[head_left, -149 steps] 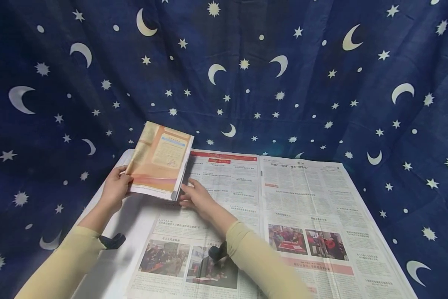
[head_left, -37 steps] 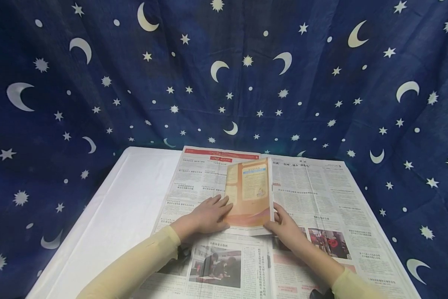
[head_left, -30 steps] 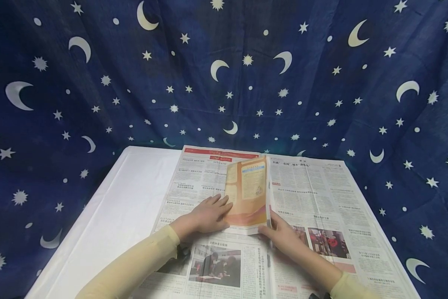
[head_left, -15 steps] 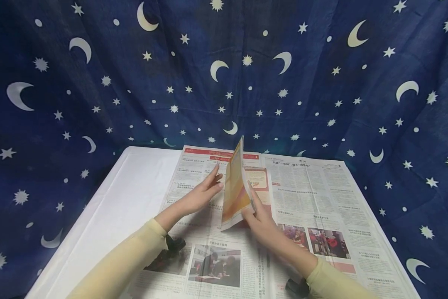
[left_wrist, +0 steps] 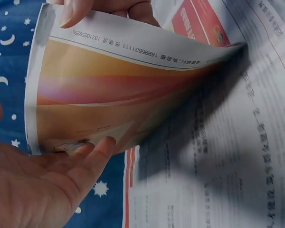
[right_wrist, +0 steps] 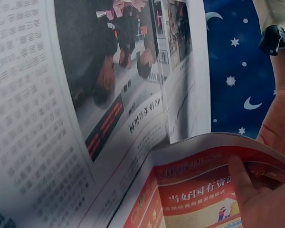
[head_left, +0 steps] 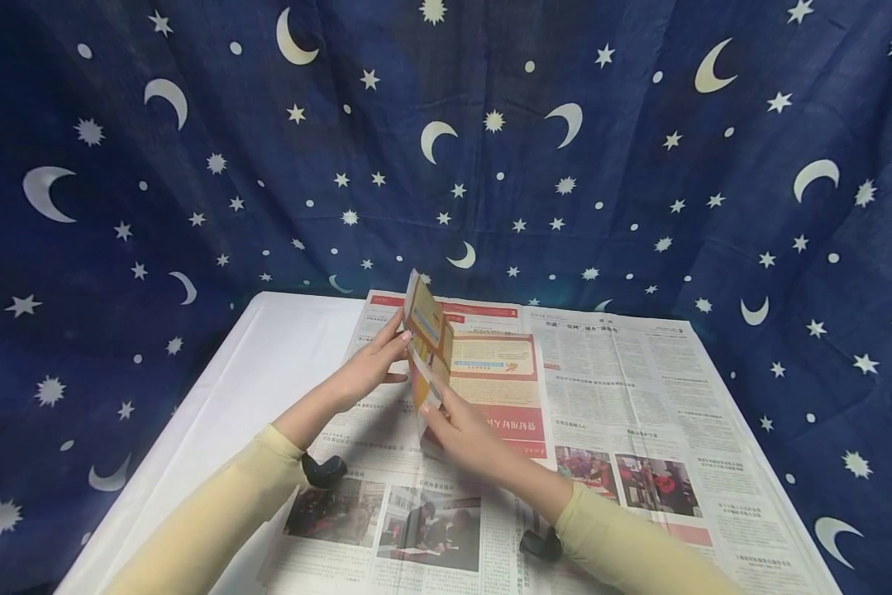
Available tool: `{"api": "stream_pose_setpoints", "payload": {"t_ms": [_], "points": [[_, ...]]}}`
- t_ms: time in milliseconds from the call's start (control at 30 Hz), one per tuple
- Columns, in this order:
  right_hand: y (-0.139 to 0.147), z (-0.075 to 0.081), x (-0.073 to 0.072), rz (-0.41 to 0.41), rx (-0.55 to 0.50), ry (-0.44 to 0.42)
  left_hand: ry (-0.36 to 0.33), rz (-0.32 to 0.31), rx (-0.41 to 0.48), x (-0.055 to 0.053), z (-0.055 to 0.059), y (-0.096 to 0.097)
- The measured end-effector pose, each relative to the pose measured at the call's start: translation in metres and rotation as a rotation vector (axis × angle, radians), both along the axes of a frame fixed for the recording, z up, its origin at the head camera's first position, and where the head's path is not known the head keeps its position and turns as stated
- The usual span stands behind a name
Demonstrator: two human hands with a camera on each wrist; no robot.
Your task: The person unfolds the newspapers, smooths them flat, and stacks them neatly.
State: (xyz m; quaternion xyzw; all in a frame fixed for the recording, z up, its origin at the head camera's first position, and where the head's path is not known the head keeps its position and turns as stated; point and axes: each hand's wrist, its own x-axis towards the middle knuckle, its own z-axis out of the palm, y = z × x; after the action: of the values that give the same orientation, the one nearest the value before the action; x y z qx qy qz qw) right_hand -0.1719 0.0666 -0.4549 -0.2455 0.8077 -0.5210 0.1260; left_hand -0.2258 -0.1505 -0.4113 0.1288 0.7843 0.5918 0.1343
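Note:
An orange-and-red printed booklet [head_left: 493, 364] lies opened on the spread newspaper [head_left: 609, 388]. Its left part stands raised as a curved orange leaf [left_wrist: 80, 90]. My right hand [head_left: 464, 430] pinches the leaf's lower edge, with the thumb on the white margin in the left wrist view. At the leaf's left side, my left hand [head_left: 356, 380] lays straight fingers [left_wrist: 102, 147] against the orange face, its thumb apart from the edge in the left wrist view. The right wrist view shows a red inner face [right_wrist: 194, 194] beneath a finger. How many sheets are raised is hard to tell.
The newspaper covers the middle and right of a white table [head_left: 267, 347]. A dark blue cloth [head_left: 490, 165] with moons and stars hangs behind and around it. Black straps [head_left: 322, 471] sit on both wrists.
The booklet was carried from the left and laid flat mid-newspaper. Its right edge was then lifted and turned leftward by my right hand. My left hand came off the cover and met the leaf.

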Motion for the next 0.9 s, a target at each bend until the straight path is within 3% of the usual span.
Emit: {"api": "stream_pose_setpoints", "payload": {"t_ms": [167, 367, 500, 700, 900], "points": [[-0.005, -0.005, -0.001, 0.04, 0.029, 0.002, -0.021, 0.034, -0.017, 0.0, -0.006, -0.011], [0.01, -0.015, -0.005, 0.007, -0.006, -0.04, -0.006, 0.081, -0.114, 0.002, -0.013, -0.025], [0.038, -0.02, -0.012, -0.094, -0.011, -0.072, -0.038, 0.099, -0.11, 0.002, -0.017, -0.033], [0.092, -0.025, -0.028, -0.309, 0.104, -0.079, -0.088, 0.147, -0.127, -0.003, -0.033, -0.046], [0.135, -0.03, -0.04, -0.453, 0.132, -0.182, -0.146, 0.191, -0.169, -0.006, -0.048, -0.057]]}}
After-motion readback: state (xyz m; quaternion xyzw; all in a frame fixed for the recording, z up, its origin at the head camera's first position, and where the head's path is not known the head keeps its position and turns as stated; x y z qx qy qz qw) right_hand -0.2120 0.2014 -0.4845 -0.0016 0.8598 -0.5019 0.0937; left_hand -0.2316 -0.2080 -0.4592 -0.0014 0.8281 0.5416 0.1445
